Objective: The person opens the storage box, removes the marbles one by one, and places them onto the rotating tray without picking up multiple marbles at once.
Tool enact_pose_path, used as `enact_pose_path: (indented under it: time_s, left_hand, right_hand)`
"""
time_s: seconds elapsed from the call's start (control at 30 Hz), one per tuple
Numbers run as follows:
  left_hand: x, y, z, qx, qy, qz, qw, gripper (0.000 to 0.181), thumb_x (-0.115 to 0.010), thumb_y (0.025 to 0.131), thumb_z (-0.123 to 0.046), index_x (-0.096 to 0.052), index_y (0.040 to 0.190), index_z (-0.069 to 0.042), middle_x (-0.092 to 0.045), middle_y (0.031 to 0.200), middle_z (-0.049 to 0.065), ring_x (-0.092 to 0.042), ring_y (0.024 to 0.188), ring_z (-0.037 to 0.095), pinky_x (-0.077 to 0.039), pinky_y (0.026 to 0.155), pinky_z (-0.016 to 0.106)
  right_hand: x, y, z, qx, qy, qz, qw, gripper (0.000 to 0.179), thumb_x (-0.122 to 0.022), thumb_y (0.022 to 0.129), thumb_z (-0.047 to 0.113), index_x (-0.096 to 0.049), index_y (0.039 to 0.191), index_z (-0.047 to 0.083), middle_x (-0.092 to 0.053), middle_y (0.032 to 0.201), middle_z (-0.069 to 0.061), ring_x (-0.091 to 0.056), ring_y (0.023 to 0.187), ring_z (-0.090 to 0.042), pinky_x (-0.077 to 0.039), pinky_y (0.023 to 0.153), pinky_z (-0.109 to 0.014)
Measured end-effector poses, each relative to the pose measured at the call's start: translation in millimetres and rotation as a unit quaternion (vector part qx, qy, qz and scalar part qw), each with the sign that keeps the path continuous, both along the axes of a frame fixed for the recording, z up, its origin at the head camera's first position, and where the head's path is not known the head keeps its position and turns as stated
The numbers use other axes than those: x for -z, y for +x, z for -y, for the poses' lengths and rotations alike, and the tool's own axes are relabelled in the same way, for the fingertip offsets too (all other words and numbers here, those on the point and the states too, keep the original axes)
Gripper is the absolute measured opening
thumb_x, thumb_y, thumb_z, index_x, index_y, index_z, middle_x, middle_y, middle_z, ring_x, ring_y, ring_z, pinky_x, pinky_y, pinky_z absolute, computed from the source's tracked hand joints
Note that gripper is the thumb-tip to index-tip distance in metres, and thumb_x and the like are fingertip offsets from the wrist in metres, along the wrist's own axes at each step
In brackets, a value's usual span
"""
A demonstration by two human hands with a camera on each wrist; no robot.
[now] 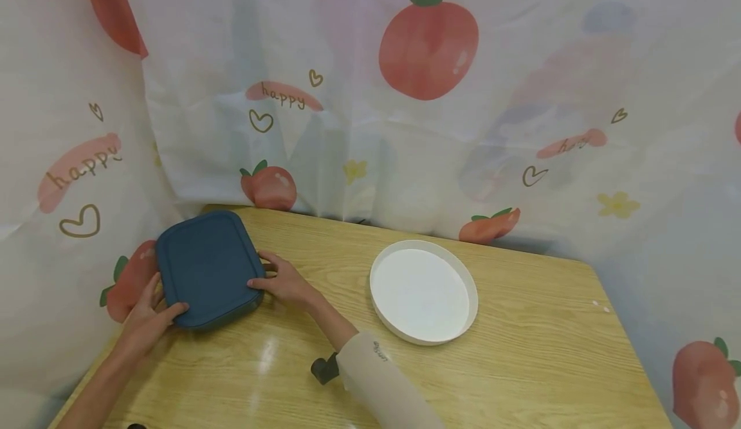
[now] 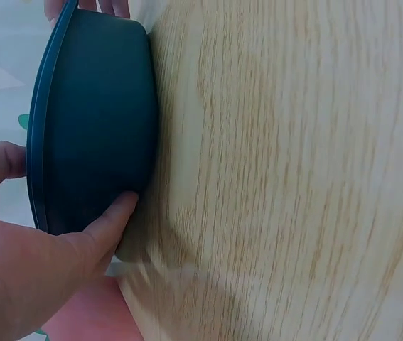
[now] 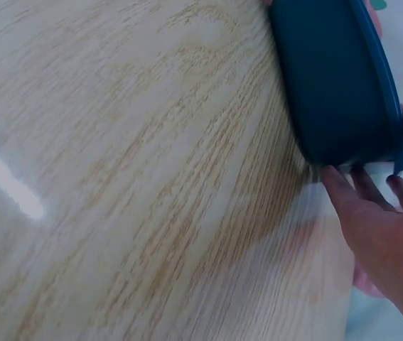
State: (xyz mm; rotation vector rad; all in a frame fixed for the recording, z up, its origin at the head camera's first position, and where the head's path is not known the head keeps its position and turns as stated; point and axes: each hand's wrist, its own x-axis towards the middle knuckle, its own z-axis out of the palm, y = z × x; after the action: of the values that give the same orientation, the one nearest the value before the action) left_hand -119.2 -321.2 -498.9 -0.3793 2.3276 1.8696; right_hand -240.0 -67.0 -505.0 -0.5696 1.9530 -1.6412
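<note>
A dark blue square container (image 1: 208, 268) with rounded corners and a flat, lid-like top is at the left end of the table. My left hand (image 1: 145, 326) grips its near left corner, thumb on the top edge and fingers along the side. On the opposite side my right hand (image 1: 286, 284) holds it, thumb over the top edge. In the left wrist view the container's deep side wall (image 2: 101, 114) shows, with left fingers low against it. The right wrist view shows the right hand (image 3: 386, 234) with fingertips at the container's lower edge. What is inside is hidden.
A round white tray (image 1: 422, 294) with a low rim lies on the wooden table (image 1: 521, 352), right of the container. Behind and left hangs a printed curtain (image 1: 347, 127) with fruit pictures. A small black object (image 1: 325, 369) shows beside the right sleeve.
</note>
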Motion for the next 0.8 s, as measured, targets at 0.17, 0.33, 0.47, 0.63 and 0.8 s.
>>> enact_pose_path:
  time_s: [0.17, 0.33, 0.47, 0.63, 0.8]
  left_hand:
    - [1.2, -0.4, -2.4, -0.009, 0.037, -0.002, 0.9993, 0.099, -0.058, 0.102, -0.015, 0.027, 0.153, -0.020, 0.012, 0.161, 0.026, -0.009, 0.144, 0.051, -0.045, 0.077, 0.012]
    - [-0.6, -0.9, -4.6, -0.019, 0.059, 0.009, 0.9981, 0.098, -0.058, 0.101, -0.012, 0.024, 0.155, -0.023, 0.010, 0.162, 0.022, -0.012, 0.145, 0.048, -0.047, 0.079, 0.016]
    - [-1.1, 0.9, -5.2, -0.024, 0.065, 0.009, 0.9976, 0.097, -0.059, 0.101, -0.012, 0.018, 0.157, -0.026, 0.007, 0.163, 0.022, -0.045, 0.130, 0.013, -0.050, 0.082, 0.019]
    - [0.4, 3.9, -4.6, -0.021, 0.092, -0.012, 0.9955, 0.095, -0.061, 0.100, -0.010, 0.011, 0.159, -0.030, 0.006, 0.162, 0.025, -0.047, 0.101, -0.013, -0.052, 0.086, 0.025]
    - [-0.6, 3.6, -4.0, -0.015, 0.089, -0.013, 0.9959, 0.095, -0.061, 0.100, -0.010, 0.009, 0.159, -0.033, 0.007, 0.162, 0.025, -0.040, 0.132, 0.006, -0.051, 0.089, 0.025]
  right_hand:
    - [-0.3, -0.7, 0.1, -0.002, -0.001, -0.003, 1.0000, 0.069, -0.070, 0.095, 0.012, -0.037, 0.155, 0.016, -0.052, 0.142, -0.007, -0.057, 0.122, -0.019, -0.046, 0.096, -0.027]
    - [-0.3, -1.0, 0.5, 0.001, 0.005, -0.012, 0.9999, 0.069, -0.070, 0.094, 0.012, -0.037, 0.155, 0.015, -0.048, 0.146, -0.005, -0.049, 0.130, -0.018, -0.045, 0.097, -0.027]
    - [-1.6, -0.9, 0.2, 0.003, 0.008, -0.008, 0.9999, 0.072, -0.071, 0.094, 0.012, -0.036, 0.156, 0.018, -0.044, 0.150, -0.004, -0.043, 0.136, -0.018, -0.043, 0.099, -0.027]
    - [-3.2, -0.9, -0.4, 0.005, -0.005, 0.008, 1.0000, 0.073, -0.071, 0.093, 0.010, -0.036, 0.156, 0.021, -0.044, 0.151, -0.004, -0.043, 0.136, -0.020, -0.044, 0.098, -0.027]
    - [-4.3, 0.7, -1.0, 0.024, -0.016, 0.016, 0.9995, 0.072, -0.072, 0.091, 0.006, -0.040, 0.154, 0.018, -0.048, 0.147, -0.005, -0.047, 0.133, -0.020, -0.046, 0.097, -0.029]
